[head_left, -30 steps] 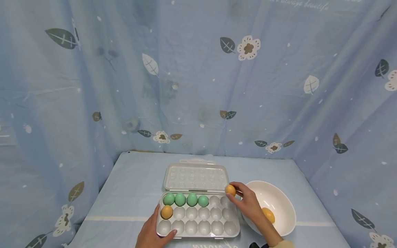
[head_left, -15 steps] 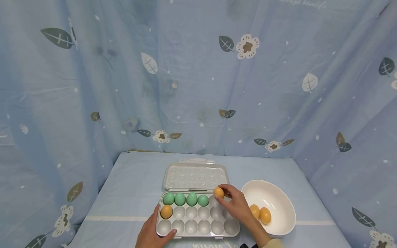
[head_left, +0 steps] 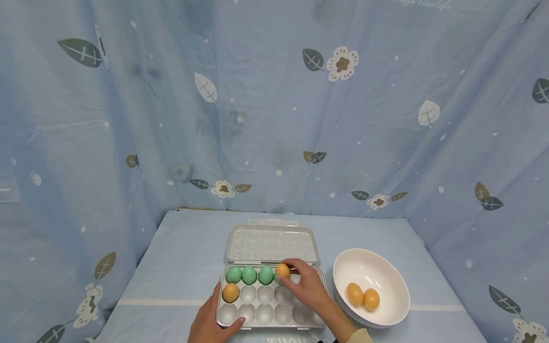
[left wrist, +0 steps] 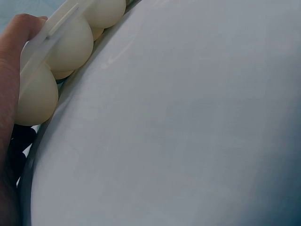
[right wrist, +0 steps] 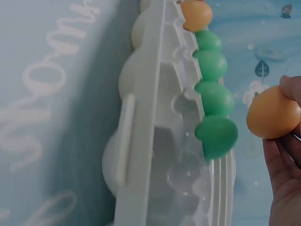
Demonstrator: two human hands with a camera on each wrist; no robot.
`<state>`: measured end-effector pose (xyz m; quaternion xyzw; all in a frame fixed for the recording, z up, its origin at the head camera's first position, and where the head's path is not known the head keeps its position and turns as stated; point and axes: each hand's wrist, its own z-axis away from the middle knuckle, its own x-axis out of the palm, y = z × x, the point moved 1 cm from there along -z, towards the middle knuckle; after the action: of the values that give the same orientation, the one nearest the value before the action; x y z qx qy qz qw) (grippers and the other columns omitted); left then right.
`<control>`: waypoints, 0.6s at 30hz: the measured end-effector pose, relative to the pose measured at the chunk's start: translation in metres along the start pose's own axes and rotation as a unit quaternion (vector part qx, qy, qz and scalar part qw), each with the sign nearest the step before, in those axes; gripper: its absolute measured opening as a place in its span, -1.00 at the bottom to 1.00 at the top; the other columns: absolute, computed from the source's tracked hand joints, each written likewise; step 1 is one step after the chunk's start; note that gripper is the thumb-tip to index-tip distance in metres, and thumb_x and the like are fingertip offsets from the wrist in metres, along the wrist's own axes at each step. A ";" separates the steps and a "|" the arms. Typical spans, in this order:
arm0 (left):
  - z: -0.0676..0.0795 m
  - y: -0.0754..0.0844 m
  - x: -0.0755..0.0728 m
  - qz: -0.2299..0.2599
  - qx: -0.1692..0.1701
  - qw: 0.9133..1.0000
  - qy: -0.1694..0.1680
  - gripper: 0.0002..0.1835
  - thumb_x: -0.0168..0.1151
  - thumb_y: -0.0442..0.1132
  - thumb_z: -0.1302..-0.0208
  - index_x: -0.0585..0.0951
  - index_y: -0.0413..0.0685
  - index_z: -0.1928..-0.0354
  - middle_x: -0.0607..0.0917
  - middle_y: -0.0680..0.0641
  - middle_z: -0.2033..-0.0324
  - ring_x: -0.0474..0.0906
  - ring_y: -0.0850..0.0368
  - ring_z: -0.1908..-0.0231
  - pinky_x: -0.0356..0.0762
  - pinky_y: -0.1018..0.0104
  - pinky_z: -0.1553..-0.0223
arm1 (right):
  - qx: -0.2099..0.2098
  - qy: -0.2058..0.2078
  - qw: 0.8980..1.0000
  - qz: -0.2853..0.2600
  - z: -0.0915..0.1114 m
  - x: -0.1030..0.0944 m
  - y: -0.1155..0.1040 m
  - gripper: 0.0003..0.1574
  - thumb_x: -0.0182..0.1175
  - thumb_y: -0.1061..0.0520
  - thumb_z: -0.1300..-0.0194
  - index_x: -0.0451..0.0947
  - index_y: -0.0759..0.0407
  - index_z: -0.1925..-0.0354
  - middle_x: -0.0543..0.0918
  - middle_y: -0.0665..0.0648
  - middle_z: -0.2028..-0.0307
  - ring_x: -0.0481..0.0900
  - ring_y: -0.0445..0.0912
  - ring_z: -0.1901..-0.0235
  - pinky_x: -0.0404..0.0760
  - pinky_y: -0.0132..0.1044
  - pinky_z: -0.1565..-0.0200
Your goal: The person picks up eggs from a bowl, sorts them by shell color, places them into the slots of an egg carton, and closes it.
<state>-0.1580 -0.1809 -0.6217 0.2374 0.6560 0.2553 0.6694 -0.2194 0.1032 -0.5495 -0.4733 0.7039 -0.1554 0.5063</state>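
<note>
My right hand (head_left: 310, 287) pinches an orange egg (head_left: 282, 271) between thumb and fingers, above the back row of the white egg tray (head_left: 273, 322). In the right wrist view the held egg (right wrist: 273, 113) hangs apart from the green eggs (right wrist: 216, 134). Several green eggs (head_left: 249, 275) fill the left part of the back row, the rightmost partly hidden by the held egg. Another orange egg (head_left: 230, 293) sits at the left end of the middle row. My left hand (head_left: 213, 318) holds the tray's front left corner, its thumb (left wrist: 26, 30) over the rim in the left wrist view.
The tray's lid (head_left: 272, 243) lies open behind it. A white bowl (head_left: 392, 276) stands to the right with two orange eggs (head_left: 354, 294) inside. A patterned blue curtain (head_left: 274, 119) hangs behind the cloth-covered table (head_left: 188, 252).
My right hand has carried the orange egg leftward, from the tray's right end to over the rightmost green egg. The left hand has stayed at the corner.
</note>
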 end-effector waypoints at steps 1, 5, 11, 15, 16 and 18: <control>0.000 0.000 0.000 0.000 -0.001 1.000 -0.001 0.41 0.43 0.56 0.09 0.07 -0.19 -0.60 0.49 -0.30 -0.38 0.51 -0.29 -0.27 0.49 -0.29 -0.24 | -0.004 -0.002 1.000 -0.003 0.000 0.002 -0.001 -0.52 0.51 0.08 -0.24 0.63 0.18 -0.08 0.73 -0.01 0.06 0.73 -0.14 0.08 0.74 -0.29 0.01; -0.001 0.001 -0.002 0.000 -0.002 1.000 -0.003 0.41 0.43 0.56 0.09 0.07 -0.20 -0.60 0.48 -0.31 -0.39 0.50 -0.29 -0.28 0.49 -0.29 -0.25 | -0.013 -0.013 1.000 -0.020 -0.002 0.010 -0.006 -0.53 0.50 0.10 -0.25 0.62 0.21 -0.07 0.74 0.05 0.05 0.74 -0.09 0.07 0.75 -0.28 0.03; -0.002 0.002 -0.003 -0.002 -0.006 1.000 -0.008 0.42 0.43 0.55 0.09 0.07 -0.23 -0.60 0.48 -0.32 -0.38 0.51 -0.30 -0.27 0.49 -0.30 -0.25 | 0.007 -0.041 0.998 -0.053 -0.003 0.023 -0.013 -0.50 0.49 0.04 -0.28 0.61 0.20 -0.10 0.73 0.06 0.01 0.72 -0.09 0.02 0.74 -0.30 0.01; -0.003 0.003 -0.002 -0.009 -0.016 1.000 -0.013 0.42 0.42 0.57 0.09 0.09 -0.23 -0.59 0.49 -0.34 -0.36 0.52 -0.31 -0.25 0.50 -0.31 -0.21 | 0.007 -0.057 0.996 -0.068 -0.003 0.033 -0.018 -0.49 0.49 0.04 -0.28 0.61 0.23 -0.10 0.72 0.09 0.00 0.71 -0.10 0.01 0.74 -0.30 -0.01; -0.003 0.003 -0.002 -0.011 -0.018 1.000 -0.013 0.41 0.42 0.57 0.09 0.09 -0.23 -0.59 0.50 -0.35 -0.35 0.52 -0.32 -0.24 0.51 -0.32 -0.20 | 0.005 -0.060 0.996 -0.070 -0.003 0.035 -0.019 -0.49 0.48 0.03 -0.28 0.61 0.23 -0.10 0.72 0.08 0.00 0.71 -0.12 0.02 0.73 -0.31 -0.01; -0.003 0.004 -0.001 -0.013 -0.021 1.000 -0.013 0.42 0.42 0.57 0.10 0.10 -0.24 -0.58 0.50 -0.35 -0.35 0.52 -0.33 -0.23 0.51 -0.33 -0.19 | 0.001 -0.063 0.996 -0.069 -0.002 0.040 -0.021 -0.50 0.48 0.02 -0.29 0.62 0.21 -0.10 0.71 0.07 0.01 0.70 -0.15 0.03 0.73 -0.34 -0.01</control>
<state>-0.1614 -0.1787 -0.6185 0.2179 0.6448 0.2576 0.6858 -0.2124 0.0589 -0.5567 -0.5289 0.6361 -0.1606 0.5384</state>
